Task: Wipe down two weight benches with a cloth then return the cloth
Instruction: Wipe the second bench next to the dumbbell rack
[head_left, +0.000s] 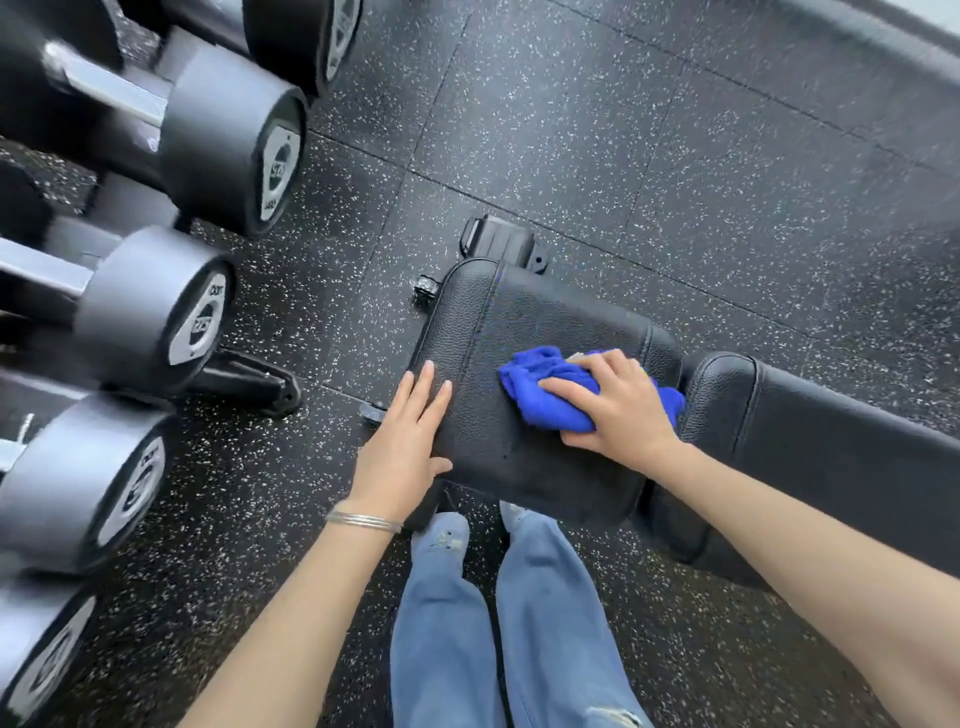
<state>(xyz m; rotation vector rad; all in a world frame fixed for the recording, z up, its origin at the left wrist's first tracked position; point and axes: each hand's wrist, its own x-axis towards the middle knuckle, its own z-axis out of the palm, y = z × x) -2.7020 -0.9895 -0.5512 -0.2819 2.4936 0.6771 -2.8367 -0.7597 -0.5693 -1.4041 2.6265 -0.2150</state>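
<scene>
Speckled black rubber floor (649, 156) in tiles fills the view. Row of big grey dumbbells (228, 140) on a rack along the left edge, end caps facing the bench; blurred, numbers unreadable. Black rack foot (249, 382) sticks out on the floor between the dumbbells and the bench.

Black leather weight bench (540, 322) runs from centre to right: seat pad at centre, longer back pad (831, 431) just beside it across a narrow gap. Person's blue jeans (545, 623) directly below the seat pad's near edge.

Right hand (618, 410) on the right end of the seat pad, next to the gap, fingers curled over a bunched blue cloth (545, 395) and pressing it onto the leather. Cloth sits under the palm and fingers, bulk sticking out to the left of the fingers, a bit showing past the knuckles on the right.

Left hand (405, 441) flat on the seat pad's left edge, fingers straight and together, holding nothing, well apart from the cloth. Thin silver bracelet (363, 521) on that wrist.

Black bench base (498, 241) shows past the seat pad's far end.
</scene>
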